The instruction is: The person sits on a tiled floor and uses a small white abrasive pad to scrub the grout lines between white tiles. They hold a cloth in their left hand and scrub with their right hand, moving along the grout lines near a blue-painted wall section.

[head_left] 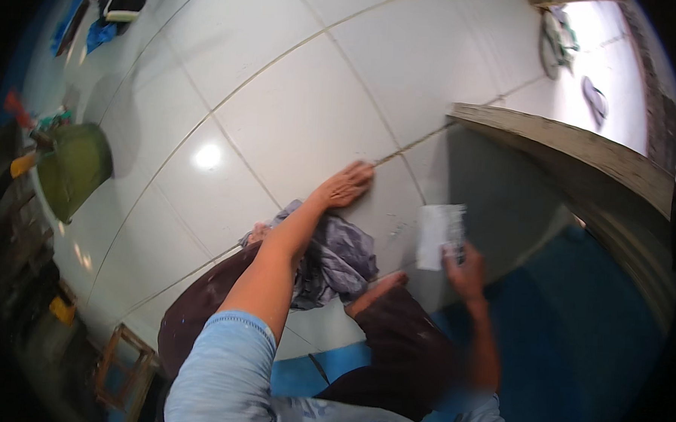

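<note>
My left hand (345,186) reaches down to the white tiled floor (273,140), its fingers bunched together near a grout line. Slight blur and the angle hide what, if anything, is between them. In my right hand (467,271) is a flat, white, rectangular packet (432,238) with dark markings, gripped at its lower right edge just above the floor. Small pale bits (398,227) lie on the tiles between the two hands. A crumpled grey-purple cloth (340,256) rests between my feet, partly under my left forearm.
To the right runs a worn wooden edge (560,138) beside a shaded blue floor area (559,326). A green bucket (76,169) stands at far left, and a small wooden stool (124,364) is at lower left. Beyond the doorway lies a sandal (595,100).
</note>
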Demonstrator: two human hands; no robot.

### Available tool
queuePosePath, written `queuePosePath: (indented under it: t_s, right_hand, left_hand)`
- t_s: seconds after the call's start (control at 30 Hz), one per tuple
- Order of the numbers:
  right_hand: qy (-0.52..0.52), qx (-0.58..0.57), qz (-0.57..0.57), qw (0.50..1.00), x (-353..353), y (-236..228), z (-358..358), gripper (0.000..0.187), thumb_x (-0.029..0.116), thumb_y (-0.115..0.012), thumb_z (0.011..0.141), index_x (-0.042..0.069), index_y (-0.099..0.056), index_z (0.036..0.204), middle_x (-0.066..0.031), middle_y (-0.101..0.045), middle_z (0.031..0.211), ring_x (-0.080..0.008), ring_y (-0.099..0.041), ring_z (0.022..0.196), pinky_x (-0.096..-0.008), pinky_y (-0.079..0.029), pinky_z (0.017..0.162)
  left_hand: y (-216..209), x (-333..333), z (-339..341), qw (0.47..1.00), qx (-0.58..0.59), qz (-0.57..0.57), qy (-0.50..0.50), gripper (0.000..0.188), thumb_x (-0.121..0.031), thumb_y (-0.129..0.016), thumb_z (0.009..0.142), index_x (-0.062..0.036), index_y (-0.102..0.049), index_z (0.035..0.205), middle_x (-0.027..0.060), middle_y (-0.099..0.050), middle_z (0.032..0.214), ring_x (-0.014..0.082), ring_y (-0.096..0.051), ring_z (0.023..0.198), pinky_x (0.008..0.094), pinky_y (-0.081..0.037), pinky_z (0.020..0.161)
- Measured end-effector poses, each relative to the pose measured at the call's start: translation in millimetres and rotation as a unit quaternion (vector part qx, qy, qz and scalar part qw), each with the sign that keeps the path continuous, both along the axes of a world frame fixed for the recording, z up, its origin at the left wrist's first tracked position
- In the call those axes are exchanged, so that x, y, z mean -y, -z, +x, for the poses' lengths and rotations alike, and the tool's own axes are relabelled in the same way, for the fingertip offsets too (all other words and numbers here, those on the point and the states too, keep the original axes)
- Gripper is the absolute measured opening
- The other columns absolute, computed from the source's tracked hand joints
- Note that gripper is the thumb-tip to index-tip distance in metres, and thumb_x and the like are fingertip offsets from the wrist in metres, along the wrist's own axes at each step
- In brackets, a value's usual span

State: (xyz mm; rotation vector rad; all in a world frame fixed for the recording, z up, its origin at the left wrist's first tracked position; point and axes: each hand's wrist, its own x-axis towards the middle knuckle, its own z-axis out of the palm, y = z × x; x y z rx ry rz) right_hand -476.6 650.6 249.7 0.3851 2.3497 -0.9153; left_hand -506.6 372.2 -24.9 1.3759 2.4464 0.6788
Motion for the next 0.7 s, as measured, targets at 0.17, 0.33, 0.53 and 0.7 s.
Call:
queuePosePath:
  t_s: [0.17,0.33,0.53,0.7]
  right_hand:
    - [0.054,0.068,0.011,0.996,25.4,-68.7,55.9,0.028,0.025,-0.054,0.089,-0.002,-0.06,0.09,-0.0229,-0.061,0.075,-0.0368,-0.062,0.072,-0.0397,-0.046,0.063]
    - [0.142,0.051,-0.01,0.988,81.2,-133.1,110.4,0.023,0.019,-0.054,0.088,-0.003,-0.058,0.096,-0.0211,-0.063,0.086,-0.027,-0.062,0.076,-0.0358,-0.046,0.07]
    - [0.431,0.208,-0.364,0.799,227.8,-310.3,56.9,0.017,0.024,-0.057,0.092,0.008,-0.055,0.094,0.0031,-0.048,0.064,-0.0045,-0.038,0.048,-0.0213,-0.033,0.044]
    - [0.38,0.248,-0.48,0.75,290.1,-381.7,49.8,0.027,0.033,-0.05,0.095,0.007,-0.056,0.092,0.0016,-0.05,0.062,-0.0067,-0.039,0.045,-0.0226,-0.035,0.046]
  left_hand:
    - [-132.5,16.3,-8.3,0.986,0.079,0.039,-0.141,0.019,-0.02,-0.053,0.084,-0.0037,-0.061,0.089,0.0132,-0.055,0.098,0.0292,-0.048,0.104,0.0432,-0.032,0.099]
    - [-292.5,67.6,23.1,0.93,0.232,0.048,-0.281,0.045,-0.036,-0.049,0.091,-0.0028,-0.062,0.065,0.0115,-0.059,0.074,0.0281,-0.054,0.079,0.0369,-0.041,0.081]
    - [-484.6,143.7,60.7,0.602,0.7,0.246,-0.295,0.053,-0.045,-0.046,0.093,0.0038,-0.057,0.113,0.0073,-0.06,0.11,0.0138,-0.051,0.108,0.029,-0.036,0.095]
    - [-644.0,179.3,51.5,0.679,0.63,0.178,-0.333,0.073,-0.042,-0.064,0.083,0.002,-0.037,0.133,0.0122,-0.047,0.129,0.0213,-0.045,0.119,0.0327,-0.033,0.101]
